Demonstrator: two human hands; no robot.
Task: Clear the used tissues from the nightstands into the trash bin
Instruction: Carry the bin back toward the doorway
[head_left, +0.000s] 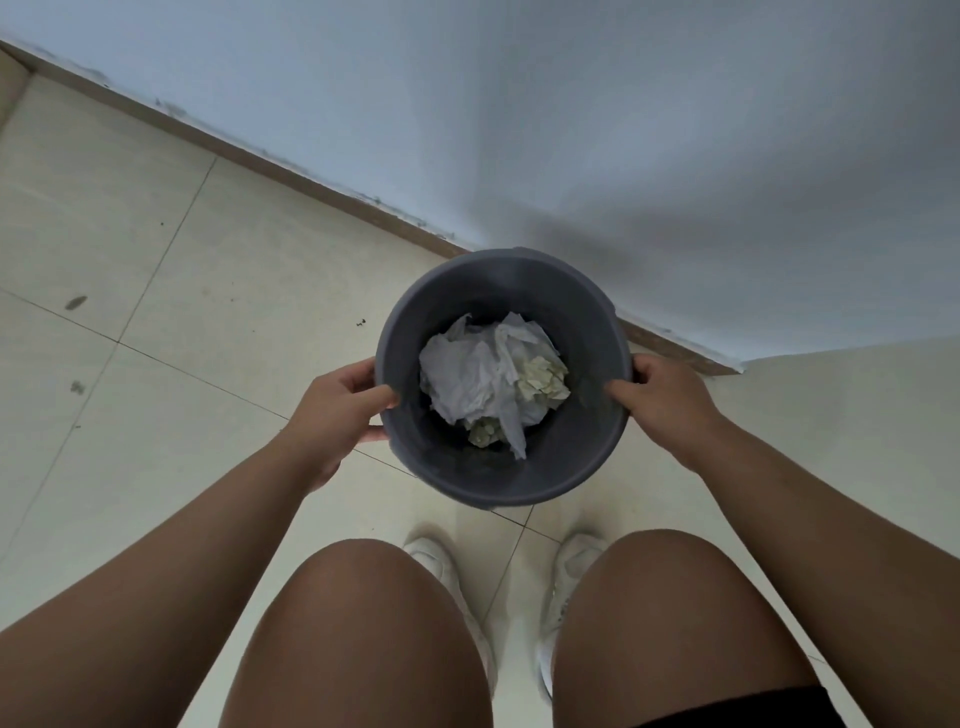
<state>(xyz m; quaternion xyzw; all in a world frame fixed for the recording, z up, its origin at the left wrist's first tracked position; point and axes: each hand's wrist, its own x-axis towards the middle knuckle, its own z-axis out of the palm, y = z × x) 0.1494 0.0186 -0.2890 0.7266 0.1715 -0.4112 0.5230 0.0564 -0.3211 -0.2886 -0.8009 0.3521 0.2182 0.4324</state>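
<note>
Fingers (379, 399) of the left hand (337, 410) and the right hand (662, 397) clamp opposite sides of the trash bin (519, 480) rim at centre frame, over the tiled floor (156, 322). The used tissues (483, 384) lie crumpled inside. With only 2 rim pinches, a slip or tilt could spill them.
</note>
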